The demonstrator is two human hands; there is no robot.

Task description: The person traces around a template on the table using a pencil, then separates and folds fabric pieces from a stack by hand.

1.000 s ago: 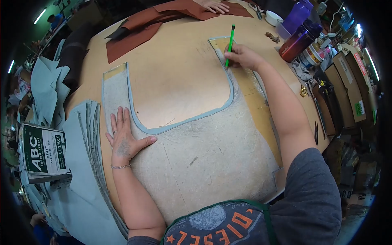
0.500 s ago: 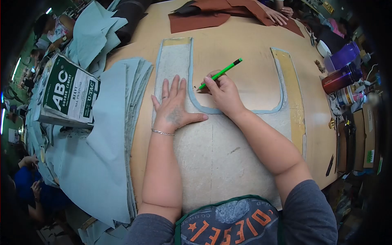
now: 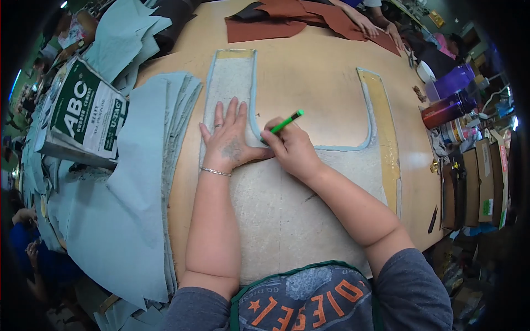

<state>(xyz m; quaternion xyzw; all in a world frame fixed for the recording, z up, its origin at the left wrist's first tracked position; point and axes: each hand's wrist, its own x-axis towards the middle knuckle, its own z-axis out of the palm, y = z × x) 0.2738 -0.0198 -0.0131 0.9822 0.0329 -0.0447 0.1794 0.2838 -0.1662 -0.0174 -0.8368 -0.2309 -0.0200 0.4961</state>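
A large pale grey panel (image 3: 265,209) with a U-shaped cutout lies in front of me, its inner edge trimmed in light blue. My left hand (image 3: 226,140) rests flat on the panel's left arm, fingers spread and thumb reaching right. Between the fingers of my right hand (image 3: 295,148) is a green pencil (image 3: 288,121) with a dark end, slanting up to the right. Its tip sits at the curved lower-left corner of the cutout, close to my left thumb. The exact point of contact is hidden by my fingers.
Stacked grey-blue sheets (image 3: 132,209) lie on the left, with a rubber cement tin (image 3: 91,110) on them. Brown pieces (image 3: 270,28) are at the far edge, near another person's hand (image 3: 361,23). A tumbler (image 3: 441,112) and cardboard boxes (image 3: 486,182) line the right side.
My right hand has moved down and left with the pencil, following the cutout's edge toward my left thumb. My left hand keeps its place on the panel. The other person's hands have shifted.
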